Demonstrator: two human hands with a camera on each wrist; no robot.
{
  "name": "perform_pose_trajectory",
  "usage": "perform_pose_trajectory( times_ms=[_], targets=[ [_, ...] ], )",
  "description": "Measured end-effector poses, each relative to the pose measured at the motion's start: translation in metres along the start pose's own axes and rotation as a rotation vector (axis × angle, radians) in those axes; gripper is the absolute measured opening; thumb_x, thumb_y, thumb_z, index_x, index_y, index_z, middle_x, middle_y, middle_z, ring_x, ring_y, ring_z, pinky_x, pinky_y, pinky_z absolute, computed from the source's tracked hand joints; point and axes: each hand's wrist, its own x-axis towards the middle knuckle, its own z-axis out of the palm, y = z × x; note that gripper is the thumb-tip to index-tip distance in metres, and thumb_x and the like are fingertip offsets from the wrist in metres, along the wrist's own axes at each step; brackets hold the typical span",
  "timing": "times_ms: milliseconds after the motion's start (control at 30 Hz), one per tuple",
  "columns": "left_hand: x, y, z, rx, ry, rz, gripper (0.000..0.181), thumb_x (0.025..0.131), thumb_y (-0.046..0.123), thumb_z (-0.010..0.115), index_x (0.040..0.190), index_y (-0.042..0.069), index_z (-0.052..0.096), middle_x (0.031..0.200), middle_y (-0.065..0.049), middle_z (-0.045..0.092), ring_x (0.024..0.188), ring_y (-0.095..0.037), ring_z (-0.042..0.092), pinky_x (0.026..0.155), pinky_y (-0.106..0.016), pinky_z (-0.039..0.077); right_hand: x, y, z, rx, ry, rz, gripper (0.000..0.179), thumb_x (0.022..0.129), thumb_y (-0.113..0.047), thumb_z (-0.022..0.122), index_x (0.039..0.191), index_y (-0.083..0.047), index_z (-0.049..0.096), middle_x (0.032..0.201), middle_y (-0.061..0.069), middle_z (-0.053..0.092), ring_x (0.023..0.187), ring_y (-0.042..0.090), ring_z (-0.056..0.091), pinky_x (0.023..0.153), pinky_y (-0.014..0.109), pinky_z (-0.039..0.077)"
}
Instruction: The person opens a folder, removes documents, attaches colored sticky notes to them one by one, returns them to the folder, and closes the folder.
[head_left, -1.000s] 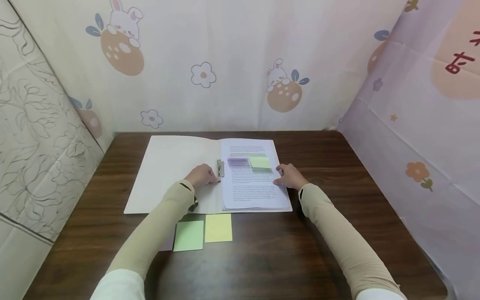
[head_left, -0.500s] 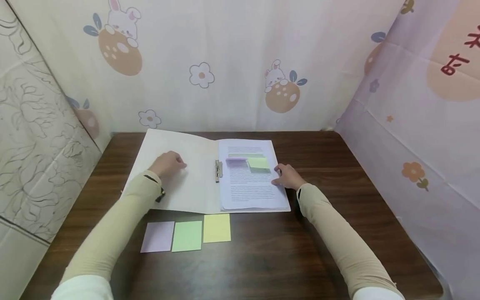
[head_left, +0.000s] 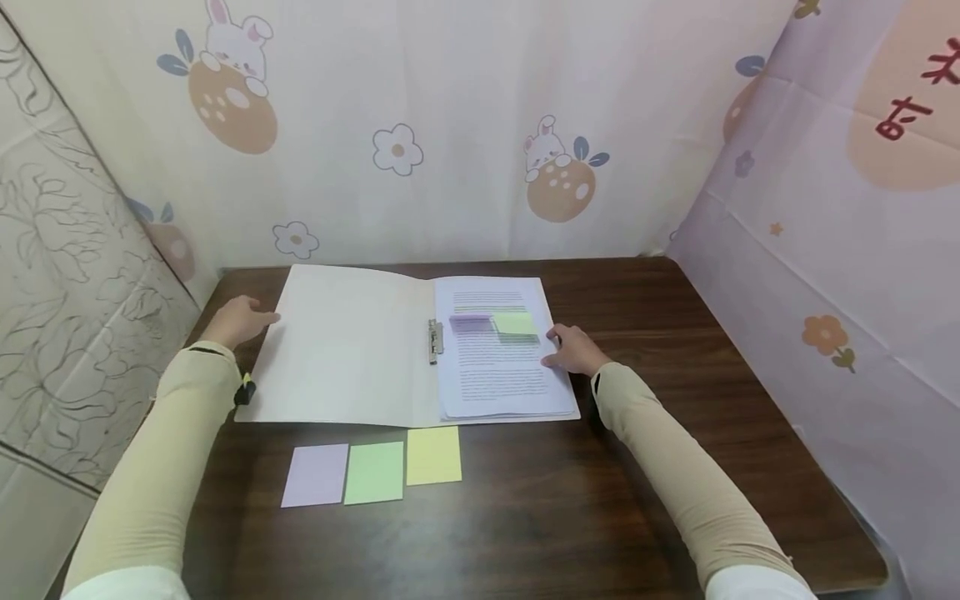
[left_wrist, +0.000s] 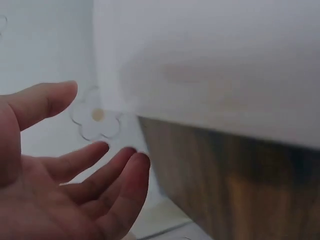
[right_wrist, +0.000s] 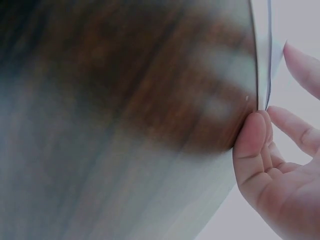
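A white folder point(head_left: 345, 350) lies spread open on the dark wooden table, with a metal clip point(head_left: 435, 342) at its spine. Printed pages point(head_left: 501, 375) lie on its right side, bearing a purple sticky note point(head_left: 470, 323) and a green sticky note point(head_left: 514, 324). My left hand point(head_left: 238, 322) is at the outer edge of the left cover, thumb apart from loosely bent fingers, holding nothing. At the opposite edge is my right hand point(head_left: 576, 350). In the right wrist view, its fingertips point(right_wrist: 251, 131) touch the folder's edge while the thumb stands away from them.
Below the folder, a purple note pad point(head_left: 315, 475), a green note pad point(head_left: 374, 472) and a yellow note pad point(head_left: 434, 455) lie in a row. A patterned curtain point(head_left: 465, 92) hangs behind the wooden table point(head_left: 540, 525), and more printed cloth covers both sides.
My left hand has moved left from beside the clip, across the cover, to its outer edge. The left cover rose slightly at its far corner, then settled lower. My right hand stays put.
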Motion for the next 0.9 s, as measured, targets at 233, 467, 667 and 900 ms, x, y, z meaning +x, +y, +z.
perform_pose_trajectory(
  times_ms=[233, 467, 667, 900],
  targets=[
    [0.001, -0.033, 0.002, -0.102, -0.215, 0.043, 0.073, 0.101, 0.045, 0.043, 0.139, -0.017, 0.036, 0.136, -0.037, 0.047, 0.122, -0.046, 0.053, 0.102, -0.057, 0.044, 0.0, -0.001, 0.001, 0.005, 0.001, -0.013, 0.057, 0.088, -0.02, 0.071, 0.136, 0.0, 0.046, 0.136, 0.026, 0.045, 0.11, 0.034, 0.048, 0.096, 0.048, 0.043],
    [-0.019, -0.029, -0.014, -0.261, -0.161, 0.228, 0.072, 0.102, 0.048, 0.04, 0.144, -0.011, 0.034, 0.135, -0.031, 0.051, 0.099, -0.006, 0.064, 0.087, -0.033, 0.056, -0.002, 0.0, 0.0, 0.009, 0.002, -0.014, 0.058, 0.089, -0.02, 0.071, 0.137, 0.0, 0.045, 0.136, 0.026, 0.045, 0.108, 0.034, 0.048, 0.094, 0.046, 0.044],
    [-0.039, -0.014, -0.024, -0.363, -0.052, 0.324, 0.07, 0.1, 0.052, 0.042, 0.145, -0.001, 0.039, 0.127, -0.002, 0.064, 0.093, 0.01, 0.062, 0.081, -0.016, 0.053, -0.003, -0.003, -0.002, 0.004, 0.005, -0.02, 0.057, 0.089, -0.019, 0.07, 0.136, 0.001, 0.045, 0.137, 0.027, 0.044, 0.11, 0.035, 0.047, 0.097, 0.048, 0.043],
    [-0.044, 0.027, -0.005, -0.784, -0.03, 0.473, 0.064, 0.101, 0.043, 0.044, 0.148, 0.0, 0.035, 0.113, 0.021, 0.064, 0.103, 0.005, 0.062, 0.082, -0.016, 0.053, 0.002, 0.002, -0.011, 0.051, -0.079, -0.032, 0.06, 0.089, -0.022, 0.07, 0.138, 0.001, 0.045, 0.141, 0.027, 0.045, 0.108, 0.033, 0.051, 0.093, 0.044, 0.047]
  ],
)
